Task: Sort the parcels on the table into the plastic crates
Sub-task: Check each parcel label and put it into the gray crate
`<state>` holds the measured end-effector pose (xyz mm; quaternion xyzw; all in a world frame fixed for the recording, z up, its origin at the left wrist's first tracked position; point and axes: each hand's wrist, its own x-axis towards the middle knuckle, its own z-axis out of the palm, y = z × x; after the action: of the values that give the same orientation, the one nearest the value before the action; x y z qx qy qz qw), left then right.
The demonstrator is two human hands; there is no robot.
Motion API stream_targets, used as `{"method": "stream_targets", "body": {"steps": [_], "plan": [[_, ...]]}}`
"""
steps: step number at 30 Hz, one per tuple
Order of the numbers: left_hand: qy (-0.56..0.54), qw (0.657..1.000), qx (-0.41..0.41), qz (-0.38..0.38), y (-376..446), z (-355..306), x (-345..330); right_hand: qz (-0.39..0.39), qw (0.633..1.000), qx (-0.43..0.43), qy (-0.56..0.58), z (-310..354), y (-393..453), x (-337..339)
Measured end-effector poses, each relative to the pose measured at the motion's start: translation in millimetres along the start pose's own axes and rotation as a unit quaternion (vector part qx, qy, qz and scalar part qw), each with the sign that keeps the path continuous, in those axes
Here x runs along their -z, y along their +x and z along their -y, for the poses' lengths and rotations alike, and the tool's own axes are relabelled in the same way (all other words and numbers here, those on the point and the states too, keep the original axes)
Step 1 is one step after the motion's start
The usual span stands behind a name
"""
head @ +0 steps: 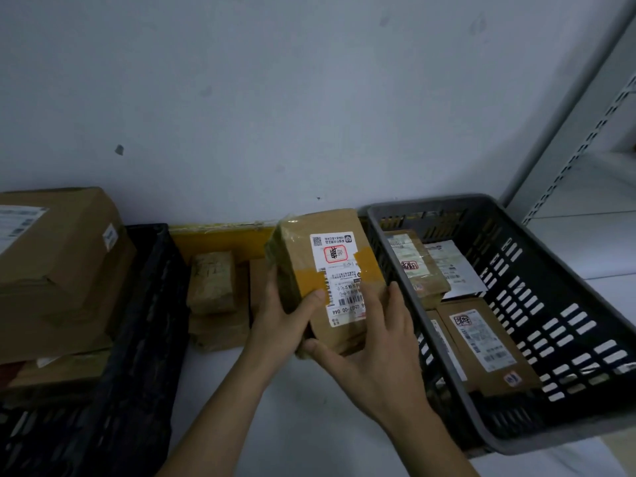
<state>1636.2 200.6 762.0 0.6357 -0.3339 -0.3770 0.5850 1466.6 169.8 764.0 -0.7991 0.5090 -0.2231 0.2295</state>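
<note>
- While both hands hold it up off the counter (pixel 309 401), the brown parcel (pixel 330 280) hangs between the two crates, just beside the near-left rim of the grey crate (pixel 389 235), which lies to its right.
- Its long axis runs away from the person and tilts slightly left at the far end, label face up toward the camera, so the long side faces the grey crate.
- Gripping the left edge, the left hand (pixel 289 315) has its thumb curled over onto the taped face and its fingers hidden behind the side.
- Cupped round the near right corner, the right hand (pixel 375 346) has fingers lying up along the label and its thumb under the near end; it is the hand nearer the grey crate.
- Relative to the hands, the parcel reaches forward and upward from the palms, most of its length beyond the fingertips.
- Inside the grey crate several flat labelled parcels (pixel 481 346) lie on the floor, with bare floor toward the far right.
- On the left, the black crate (pixel 148 304) holds large stacked boxes (pixel 58 256); it is well apart from the held parcel.
- Small wrapped parcels (pixel 213 284) sit on the counter against the wall, behind and left of the hands, in front of a yellow package (pixel 213 239).
- Judging by the position, a short move rightward over the rim would suit the grey crate, though which crate is meant cannot be told.
</note>
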Motion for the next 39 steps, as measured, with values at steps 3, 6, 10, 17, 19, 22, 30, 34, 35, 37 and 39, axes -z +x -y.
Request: {"method": "stream_targets", "body": {"steps": [3,6,10,17,19,22,30,34,35,37,39], "plan": [[0.003,1.000,0.005,0.019,-0.7,-3.9,-5.1,-0.009,1.000,-0.006,-0.021,1.9,2.3,13.5],[-0.016,0.998,-0.015,0.050,-0.1,-11.8,-18.2,-0.045,0.998,-0.012,-0.031,3.6,4.7,29.1],[0.014,0.992,-0.050,0.115,5.9,-30.3,-47.3,-0.119,0.990,-0.004,-0.080,-5.2,5.7,60.6],[0.130,0.971,-0.098,0.173,8.0,-46.6,-108.0,-0.136,0.982,-0.072,-0.111,-69.5,29.0,138.7],[0.216,0.955,-0.114,0.166,12.5,-33.7,-124.7,-0.134,0.977,-0.108,-0.126,-99.5,45.8,152.8],[0.379,0.909,-0.102,0.142,24.4,-15.8,-149.1,-0.126,0.971,-0.144,-0.143,-146.4,75.4,166.2],[0.570,0.815,-0.095,0.046,54.5,23.6,-220.3,-0.045,0.970,-0.149,-0.187,-238.1,168.3,160.7],[0.593,0.802,-0.069,0.014,56.6,36.2,-240.8,0.004,0.967,-0.148,-0.206,-255.7,206.2,139.9],[0.598,0.799,-0.066,0.008,56.1,38.7,-243.5,0.019,0.966,-0.144,-0.214,-257.6,213.6,133.6],[0.611,0.789,-0.060,-0.006,56.1,42.3,-246.3,0.042,0.963,-0.139,-0.226,-261.9,227.1,120.7],[0.618,0.785,-0.047,-0.017,56.9,43.6,-247.1,0.055,0.962,-0.139,-0.228,-265.8,238.6,107.8]]}}
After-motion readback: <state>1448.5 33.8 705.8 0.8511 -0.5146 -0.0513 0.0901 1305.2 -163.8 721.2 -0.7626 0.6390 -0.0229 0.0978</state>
